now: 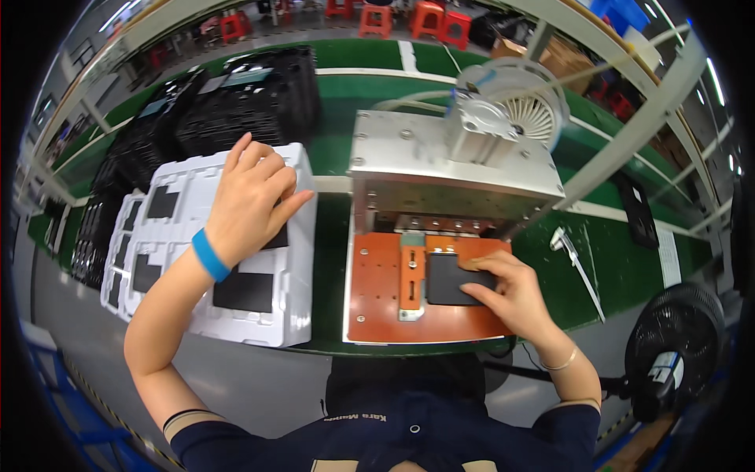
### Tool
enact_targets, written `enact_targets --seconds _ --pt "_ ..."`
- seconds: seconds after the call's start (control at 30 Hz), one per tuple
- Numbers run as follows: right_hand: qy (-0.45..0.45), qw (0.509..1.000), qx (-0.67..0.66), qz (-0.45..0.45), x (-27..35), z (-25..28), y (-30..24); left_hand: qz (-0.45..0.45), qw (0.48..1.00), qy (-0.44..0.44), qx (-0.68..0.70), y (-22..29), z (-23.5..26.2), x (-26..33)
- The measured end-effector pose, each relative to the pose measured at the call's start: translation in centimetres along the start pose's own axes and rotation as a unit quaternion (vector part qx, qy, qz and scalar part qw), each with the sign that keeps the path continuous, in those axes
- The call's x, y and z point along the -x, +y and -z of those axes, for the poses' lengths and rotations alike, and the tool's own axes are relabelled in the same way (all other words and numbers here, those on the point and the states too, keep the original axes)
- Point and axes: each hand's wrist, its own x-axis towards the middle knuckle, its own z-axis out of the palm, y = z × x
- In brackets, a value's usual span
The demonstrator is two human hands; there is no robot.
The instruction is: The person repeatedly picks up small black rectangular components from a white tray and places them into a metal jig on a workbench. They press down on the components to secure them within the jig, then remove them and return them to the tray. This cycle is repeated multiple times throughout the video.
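My right hand (515, 295) pinches the right end of a flat black rectangular piece (446, 279) between thumb and fingers. The piece lies on the orange-brown base plate (377, 315) of a metal press (425, 149), its left edge beside an orange slotted block (412, 271). Raised over a white moulded tray (295, 315), my left hand (255, 189) has its thumb apart and fingers loosely bent, with nothing visible in it. Black rectangular pieces (244, 292) sit in the tray's pockets. One of them is partly covered by my left hand.
Stacked black trays (259, 102) stand behind the white tray. A caliper (578, 271) lies right of the press on the green bench. Farther right are a black case (635, 208) and a black fan (676, 338). A white fan (531, 102) stands behind the press.
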Motion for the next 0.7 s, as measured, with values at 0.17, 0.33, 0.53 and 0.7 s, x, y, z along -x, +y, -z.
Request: enact_targets --seconds 0.17,0.33,0.53,0.7 --pt "0.064 0.974 0.150 0.157 -1.3 -1.3 0.8 -0.225 0.966 -0.045 0.119 8.9 0.6 -1.6" --pt "0.085 0.964 0.136 0.213 -2.2 -3.0 2.1 -0.265 0.923 -0.212 0.183 13.3 -2.5 -0.3" --pt "0.052 0.948 0.222 0.221 -2.5 -3.9 2.2 -0.244 0.908 -0.281 0.195 13.3 -2.8 0.3" --pt "0.065 0.939 0.273 0.199 -2.7 -4.0 1.4 -0.236 0.903 -0.293 0.207 13.3 -2.7 0.2"
